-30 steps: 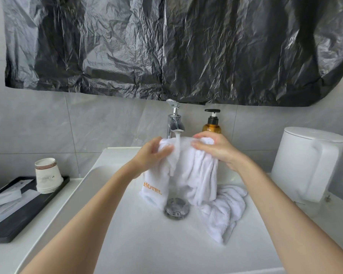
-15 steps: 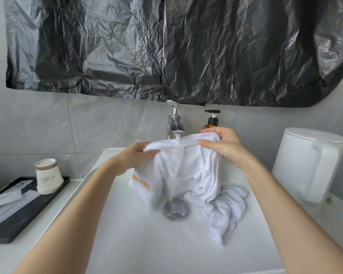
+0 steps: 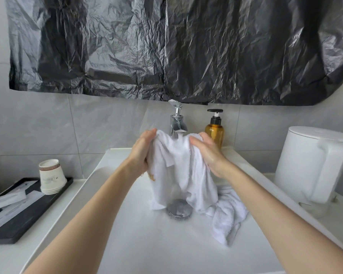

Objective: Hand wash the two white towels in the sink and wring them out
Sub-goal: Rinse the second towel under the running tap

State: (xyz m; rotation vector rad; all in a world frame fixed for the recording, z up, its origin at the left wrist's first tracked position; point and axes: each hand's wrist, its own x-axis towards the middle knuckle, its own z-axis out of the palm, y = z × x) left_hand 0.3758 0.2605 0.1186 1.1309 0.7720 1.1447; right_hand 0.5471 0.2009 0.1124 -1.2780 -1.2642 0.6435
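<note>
A white towel (image 3: 178, 167) hangs bunched under the chrome faucet (image 3: 177, 123), with water running onto its top. My left hand (image 3: 142, 153) grips its left side and my right hand (image 3: 208, 153) grips its right side, both at faucet height. Its lower end drapes down to the metal drain (image 3: 179, 210) of the white sink (image 3: 147, 244). Orange lettering on it is mostly hidden behind my left wrist. A second white towel (image 3: 228, 214) lies crumpled on the sink floor, right of the drain, partly under the first.
An amber soap pump bottle (image 3: 214, 129) stands right of the faucet. A white kettle (image 3: 313, 165) sits on the right counter. On the left counter, stacked paper cups (image 3: 51, 177) stand on a black tray (image 3: 18, 214) with packets. Black plastic sheeting (image 3: 176, 48) covers the wall above.
My hands have drawn closer together, gathering the towel into a narrower bunch under the water. The orange lettering has slipped behind my left wrist.
</note>
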